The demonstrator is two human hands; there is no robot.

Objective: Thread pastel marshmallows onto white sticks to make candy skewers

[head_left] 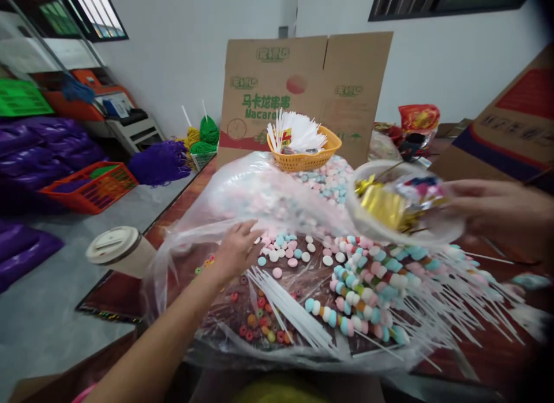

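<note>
My left hand (237, 247) reaches over the clear plastic bag (208, 198) with its fingers apart, close to loose pastel candies (283, 253). My right hand (489, 204) grips the rim of a white plastic bowl (433, 237); both are somewhat blurred. Inside the bowl lie gold foil strips (383, 204) and shiny coloured wrapping. Below it are skewered marshmallow-like candies (367, 287) in pink, blue and white, their white sticks fanning to the right. A bundle of bare white sticks (294, 310) rests on the plastic, beside small coloured rings (262, 319).
An orange basket (305, 160) of white paper pieces stands behind the candy pile, before an upright cardboard sheet (303, 74). A lidded paper cup (121, 250) is at the table's left. Another carton (511, 120) leans at right. An orange crate (93, 189) sits on the floor.
</note>
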